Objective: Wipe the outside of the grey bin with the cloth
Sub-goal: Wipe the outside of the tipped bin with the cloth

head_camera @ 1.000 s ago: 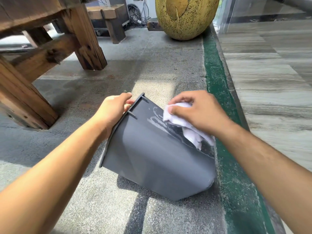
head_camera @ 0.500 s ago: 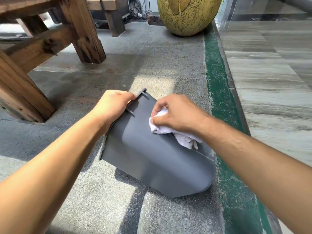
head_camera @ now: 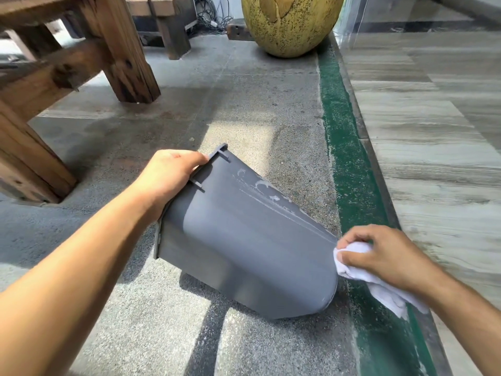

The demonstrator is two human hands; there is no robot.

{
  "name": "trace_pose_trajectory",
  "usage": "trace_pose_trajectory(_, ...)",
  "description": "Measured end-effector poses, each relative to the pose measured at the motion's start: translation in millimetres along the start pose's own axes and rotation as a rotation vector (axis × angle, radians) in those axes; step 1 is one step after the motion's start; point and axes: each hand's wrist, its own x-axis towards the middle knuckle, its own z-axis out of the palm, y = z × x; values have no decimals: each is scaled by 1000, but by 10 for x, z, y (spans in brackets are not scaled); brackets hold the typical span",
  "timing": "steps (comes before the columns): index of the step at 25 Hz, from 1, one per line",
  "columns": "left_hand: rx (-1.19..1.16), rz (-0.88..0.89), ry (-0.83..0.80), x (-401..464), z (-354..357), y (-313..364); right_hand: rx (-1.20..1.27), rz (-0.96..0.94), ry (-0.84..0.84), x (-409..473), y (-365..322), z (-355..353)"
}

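The right hand (head_camera: 385, 256), clutching the white cloth (head_camera: 363, 270), has slid down to the tipped grey bin's (head_camera: 244, 248) base; the left hand (head_camera: 168, 177) grips its rim on the gritty concrete floor (head_camera: 244, 104).

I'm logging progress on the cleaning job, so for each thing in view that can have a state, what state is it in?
Grey bin: tipped on its side on the floor, white smears near its upper edge.
White cloth: bunched, at the bin's base end.
Left hand: gripping the bin's rim.
Right hand: closed on the cloth.
Yellow-green pot: upright on the floor, with a crack.
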Motion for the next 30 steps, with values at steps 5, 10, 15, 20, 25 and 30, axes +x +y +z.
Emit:
trace_pose_trajectory(5, -4, -13, -5, -8, -32, -2, -146, 18, 74, 84, 18, -56)
trace_pose_trajectory(10, -26, -29, -25, -71, 23, 67, 104, -175, 188, 311, -771, -181)
trace_pose_trajectory(15, -20, -25, -52, -107, 70, 106, 64, -393, 162, 551, -1697, -162)
trace_pose_trajectory(20, -7, 28, -60, -107, 94, 95, -250, -447, 147, 716, -2096, 14)
trace_pose_trajectory(25, 12, 29, -3, -100, 54, 69, -217, -343, 68, 747, -1788, 50)
trace_pose_trajectory(30, 2, -4, 19, -42, -54, -34, -177, -218, -23, 538, -1146, 49)
